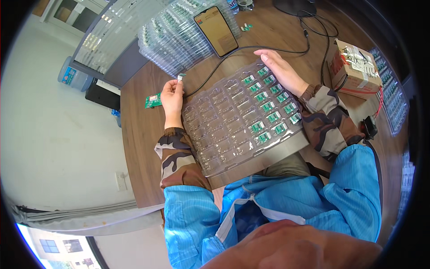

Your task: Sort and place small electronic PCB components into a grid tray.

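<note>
Between my forearms lies a clear plastic blister tray (230, 130) on the wooden table. Small green circuit boards (268, 106) fill pockets along its right side; the pockets on its left hold none. My left hand (171, 97), beyond the tray's left corner, pinches a small circuit board (181, 77) with a white part upright between thumb and fingers. Just left of that hand lies a larger green board (153, 101) with a red-and-white display, partly hidden by the wrist. My right hand (284, 71) rests with fingers stretched out along the tray's far right edge, holding nothing.
A tall stack of filled clear trays (179, 36) stands at the back, with a phone (216, 31) leaning on it. A black cable (268, 47) runs behind the tray. At right are a cardboard box (355, 69) and another filled tray (389, 92). Small loose boards (246, 28) lie far back.
</note>
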### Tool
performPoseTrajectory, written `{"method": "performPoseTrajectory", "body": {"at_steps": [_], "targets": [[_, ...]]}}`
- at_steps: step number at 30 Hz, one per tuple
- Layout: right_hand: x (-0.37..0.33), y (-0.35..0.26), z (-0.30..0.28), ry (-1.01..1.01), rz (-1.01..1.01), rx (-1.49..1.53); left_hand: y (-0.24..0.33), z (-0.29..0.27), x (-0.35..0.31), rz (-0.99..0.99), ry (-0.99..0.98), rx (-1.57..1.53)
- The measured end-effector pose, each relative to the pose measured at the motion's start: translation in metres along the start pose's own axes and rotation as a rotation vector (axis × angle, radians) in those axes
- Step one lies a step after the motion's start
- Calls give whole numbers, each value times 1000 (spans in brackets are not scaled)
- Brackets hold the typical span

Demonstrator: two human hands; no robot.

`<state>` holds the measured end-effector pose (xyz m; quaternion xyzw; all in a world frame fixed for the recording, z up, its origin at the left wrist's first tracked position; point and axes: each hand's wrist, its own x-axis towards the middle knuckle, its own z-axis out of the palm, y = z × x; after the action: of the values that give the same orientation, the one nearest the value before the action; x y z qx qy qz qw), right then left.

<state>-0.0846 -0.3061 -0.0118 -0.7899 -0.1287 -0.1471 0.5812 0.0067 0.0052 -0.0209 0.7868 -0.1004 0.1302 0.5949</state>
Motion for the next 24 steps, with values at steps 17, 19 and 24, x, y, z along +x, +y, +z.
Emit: {"method": "performPoseTrajectory", "body": {"at_steps": [17,19,24], "targets": [[3,6,0,27,-83,-76,-1,0,3,24,38,154],[3,5,1,20,-80,-77,2,0,3,7,38,229],[4,2,3,14,-60,-53,5,-3,1,5,44,334]]}}
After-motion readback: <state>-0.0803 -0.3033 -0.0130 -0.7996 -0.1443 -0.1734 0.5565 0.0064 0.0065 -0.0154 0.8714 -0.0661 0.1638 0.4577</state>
